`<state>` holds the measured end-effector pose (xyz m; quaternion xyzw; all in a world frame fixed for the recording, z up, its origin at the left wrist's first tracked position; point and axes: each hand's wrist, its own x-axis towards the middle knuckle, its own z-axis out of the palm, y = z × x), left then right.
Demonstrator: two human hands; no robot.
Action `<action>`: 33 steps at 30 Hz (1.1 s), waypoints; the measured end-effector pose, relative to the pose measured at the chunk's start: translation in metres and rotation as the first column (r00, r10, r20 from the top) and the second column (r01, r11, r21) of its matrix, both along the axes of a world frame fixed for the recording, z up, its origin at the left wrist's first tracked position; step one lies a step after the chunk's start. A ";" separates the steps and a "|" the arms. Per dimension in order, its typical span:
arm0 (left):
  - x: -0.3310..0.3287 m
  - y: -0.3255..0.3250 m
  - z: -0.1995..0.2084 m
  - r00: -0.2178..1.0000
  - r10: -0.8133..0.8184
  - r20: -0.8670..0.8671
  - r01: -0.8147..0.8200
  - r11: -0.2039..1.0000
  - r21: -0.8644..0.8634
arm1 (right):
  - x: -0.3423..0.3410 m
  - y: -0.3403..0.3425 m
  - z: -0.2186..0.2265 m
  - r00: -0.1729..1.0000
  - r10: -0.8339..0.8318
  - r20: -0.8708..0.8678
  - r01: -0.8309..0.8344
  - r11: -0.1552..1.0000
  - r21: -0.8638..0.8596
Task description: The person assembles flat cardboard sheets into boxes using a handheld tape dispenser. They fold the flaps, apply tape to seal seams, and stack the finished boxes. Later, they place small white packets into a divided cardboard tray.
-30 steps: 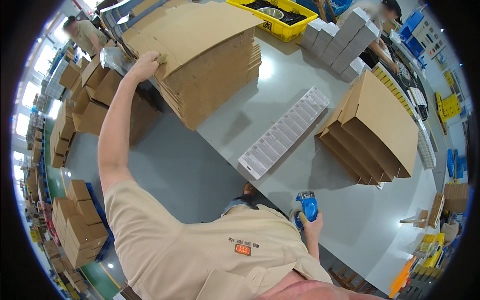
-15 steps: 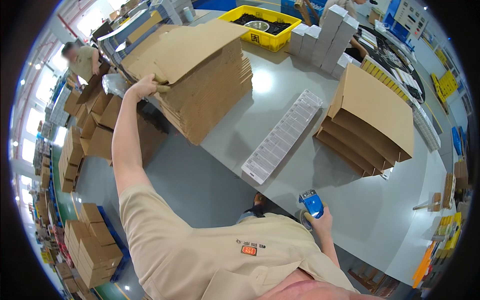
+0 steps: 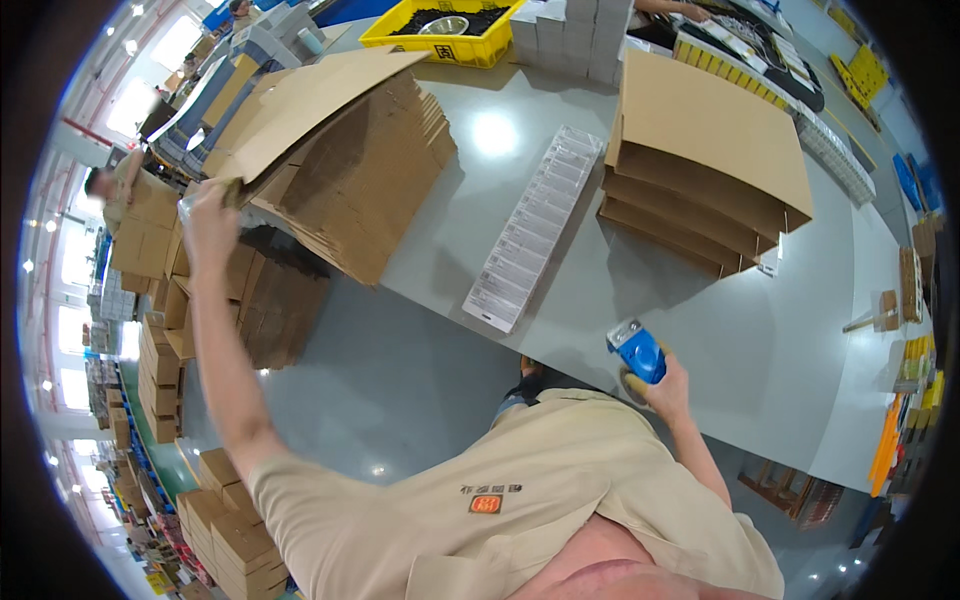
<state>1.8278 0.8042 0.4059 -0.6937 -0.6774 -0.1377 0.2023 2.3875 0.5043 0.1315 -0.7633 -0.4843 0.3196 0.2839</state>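
Observation:
My left hand (image 3: 212, 215) pinches the near left corner of a flattened cardboard box (image 3: 310, 105). This box tilts up off a tall stack of flattened boxes (image 3: 375, 165) at the table's left edge. In my right hand (image 3: 668, 388) is a blue tape dispenser (image 3: 640, 352) with a metal head, held above the table's front edge. Between the stack and a set of folded boxes lies a long white label-covered package (image 3: 535, 230). The folded cardboard boxes (image 3: 710, 150) stand nested together on the right, their open sides toward me.
Behind are a yellow bin (image 3: 480, 48) of black parts with a metal bowl, and several white boxes (image 3: 570, 45). Cartons (image 3: 235, 520) are piled on the floor at left. A co-worker (image 3: 125, 190) stands at far left; another person's hand (image 3: 690, 12) shows at the back right.
My left hand has drawn the top flattened box left and raised its near edge off the stack. The tape dispenser has risen slightly in my right hand. The whole view has shifted.

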 end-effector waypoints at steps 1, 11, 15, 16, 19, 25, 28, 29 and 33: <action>0.019 -0.023 0.030 0.994 -0.112 0.000 0.112 0.994 0.015 | 0.002 0.003 0.007 1.000 -0.029 0.001 0.029 0.999 0.020; 0.203 -0.127 0.041 0.832 -0.483 0.272 0.548 0.792 -0.268 | 0.061 0.069 0.017 0.539 -0.240 -0.808 0.806 0.424 0.412; 0.259 -0.072 -0.064 0.674 -0.012 0.739 0.535 0.698 -0.476 | 0.073 0.077 -0.009 0.454 -0.425 -0.783 0.856 0.452 0.250; 0.268 -0.061 -0.082 0.639 0.042 0.768 0.552 0.670 -0.496 | 0.077 0.073 -0.009 0.487 -0.520 -0.702 0.849 0.470 0.241; 0.271 -0.045 -0.109 0.517 0.200 0.832 0.681 0.492 -0.542 | 0.088 0.058 0.008 0.513 -0.724 -0.461 0.848 0.512 0.139; 0.243 -0.058 -0.138 0.316 0.628 0.711 0.834 0.174 -0.524 | 0.091 0.043 0.027 0.520 -0.775 -0.359 0.854 0.481 0.200; 0.255 -0.053 -0.171 0.451 0.320 0.833 0.822 0.217 -0.527 | 0.085 0.032 0.011 0.583 -0.732 -0.353 0.811 0.498 0.307; 0.263 -0.048 -0.182 0.500 0.167 0.850 0.814 0.245 -0.527 | 0.086 0.020 0.012 0.605 -0.720 -0.340 0.787 0.478 0.389; 0.287 -0.032 -0.204 0.522 0.042 0.852 0.838 0.159 -0.522 | 0.106 -0.051 0.062 0.673 -0.699 -0.242 0.715 0.530 0.456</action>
